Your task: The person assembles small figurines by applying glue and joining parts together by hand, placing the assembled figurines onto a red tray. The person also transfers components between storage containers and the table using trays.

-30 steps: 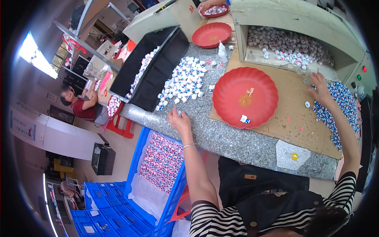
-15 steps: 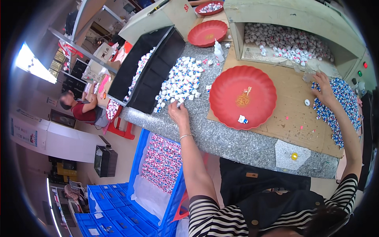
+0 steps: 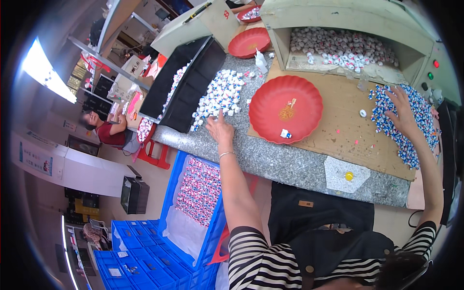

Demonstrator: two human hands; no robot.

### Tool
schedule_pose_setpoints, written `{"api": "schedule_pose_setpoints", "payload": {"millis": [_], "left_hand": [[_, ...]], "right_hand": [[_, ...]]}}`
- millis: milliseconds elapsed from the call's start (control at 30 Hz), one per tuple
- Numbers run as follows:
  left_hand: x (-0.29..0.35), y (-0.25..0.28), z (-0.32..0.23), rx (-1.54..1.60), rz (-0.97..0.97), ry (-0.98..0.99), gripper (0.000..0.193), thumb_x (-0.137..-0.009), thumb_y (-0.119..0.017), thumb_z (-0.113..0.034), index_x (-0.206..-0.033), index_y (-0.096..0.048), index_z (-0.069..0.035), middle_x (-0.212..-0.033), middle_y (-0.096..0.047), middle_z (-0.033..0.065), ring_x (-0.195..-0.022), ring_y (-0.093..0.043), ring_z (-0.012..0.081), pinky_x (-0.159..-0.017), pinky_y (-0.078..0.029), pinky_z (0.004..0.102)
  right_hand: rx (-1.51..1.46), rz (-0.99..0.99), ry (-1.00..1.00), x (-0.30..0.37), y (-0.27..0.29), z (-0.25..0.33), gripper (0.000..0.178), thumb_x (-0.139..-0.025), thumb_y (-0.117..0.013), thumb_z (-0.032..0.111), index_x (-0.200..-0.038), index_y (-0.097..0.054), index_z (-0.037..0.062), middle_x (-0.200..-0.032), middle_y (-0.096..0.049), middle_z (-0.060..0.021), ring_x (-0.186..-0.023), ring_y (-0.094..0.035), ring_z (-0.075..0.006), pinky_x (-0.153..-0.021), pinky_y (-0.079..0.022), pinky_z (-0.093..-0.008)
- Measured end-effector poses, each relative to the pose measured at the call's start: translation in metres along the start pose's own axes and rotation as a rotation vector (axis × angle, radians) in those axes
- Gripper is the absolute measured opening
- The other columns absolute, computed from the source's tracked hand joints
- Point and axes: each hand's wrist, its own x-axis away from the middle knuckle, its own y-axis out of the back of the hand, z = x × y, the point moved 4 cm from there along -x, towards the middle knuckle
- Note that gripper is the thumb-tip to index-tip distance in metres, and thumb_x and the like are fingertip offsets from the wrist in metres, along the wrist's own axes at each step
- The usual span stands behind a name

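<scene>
My left hand (image 3: 221, 130) is at the near edge of a pile of small white-and-blue pieces (image 3: 223, 92) on the grey stone counter. Its fingers are spread, and no piece shows in them. My right hand (image 3: 402, 113) lies over a heap of small blue-and-white pieces (image 3: 420, 96) at the right, fingers apart. Between my hands stands a red scalloped plate (image 3: 311, 89) on brown cardboard (image 3: 338, 106), with a white-and-blue piece (image 3: 286, 133) near its front rim. One round white piece (image 3: 362, 113) sits on the cardboard, left of the right heap.
A black bin (image 3: 181, 108) stands left of the pile. Behind the plate, a pale open-fronted box (image 3: 415, 29) holds many white pieces (image 3: 338, 48). A white squeeze bottle (image 3: 261, 63) and another red plate (image 3: 249, 42) stand farther back. Blue crates (image 3: 166, 217) are below left; a person (image 3: 108, 131) sits beyond.
My left hand has drawn slightly back from the pile's edge, its fingers spreading. My right hand has moved onto the blue heap. The whole view has shifted a little.
</scene>
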Motion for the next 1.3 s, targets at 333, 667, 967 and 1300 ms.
{"api": "schedule_pose_setpoints", "payload": {"millis": [333, 667, 967, 1300], "left_hand": [[0.138, 0.042, -0.035, 0.275, -0.356, -0.178, 0.034, -0.079, -0.059, -0.004, -0.113, -0.06, -0.006, -0.107, -0.046, 0.0202, -0.102, -0.044, 0.0356, -0.092, -0.036, 0.0448], [0.18, 0.015, -0.044, 0.22, -0.245, -0.068, 0.033, -0.087, -0.054, -0.013, -0.119, -0.055, -0.004, -0.114, -0.045, 0.0205, -0.108, -0.042, 0.0365, -0.093, -0.035, 0.0457], [0.181, 0.014, -0.035, 0.172, -0.261, -0.09, 0.035, -0.088, -0.053, -0.016, -0.12, -0.053, -0.002, -0.108, -0.048, 0.0215, -0.103, -0.045, 0.0369, -0.091, -0.037, 0.0451], [0.093, 0.01, -0.003, 0.179, -0.15, -0.143, 0.024, -0.087, -0.051, -0.014, -0.106, -0.06, -0.003, -0.092, -0.06, 0.0193, -0.08, -0.061, 0.0379, -0.07, -0.048, 0.047]], "right_hand": [[-0.014, -0.064, -0.004, 0.04, 0.033, -0.028, 0.059, -0.072, -0.068, 0.006, -0.127, -0.047, 0.0061, -0.135, -0.041, -0.0162, -0.13, -0.03, -0.0367, -0.109, -0.027, -0.0451], [-0.154, -0.08, 0.126, 0.057, 0.053, 0.005, 0.057, -0.074, -0.069, 0.009, -0.126, -0.048, 0.0064, -0.134, -0.041, -0.0158, -0.131, -0.03, -0.0348, -0.109, -0.027, -0.0436], [-0.183, -0.059, 0.096, 0.098, 0.064, -0.002, 0.055, -0.072, -0.067, 0.005, -0.124, -0.049, 0.0067, -0.134, -0.041, -0.0157, -0.131, -0.03, -0.036, -0.108, -0.028, -0.0437], [-0.05, -0.04, -0.132, 0.128, 0.099, -0.025, 0.05, -0.077, -0.06, -0.002, -0.125, -0.05, 0.0057, -0.137, -0.041, -0.0137, -0.13, -0.036, -0.0311, -0.107, -0.029, -0.0396]]}}
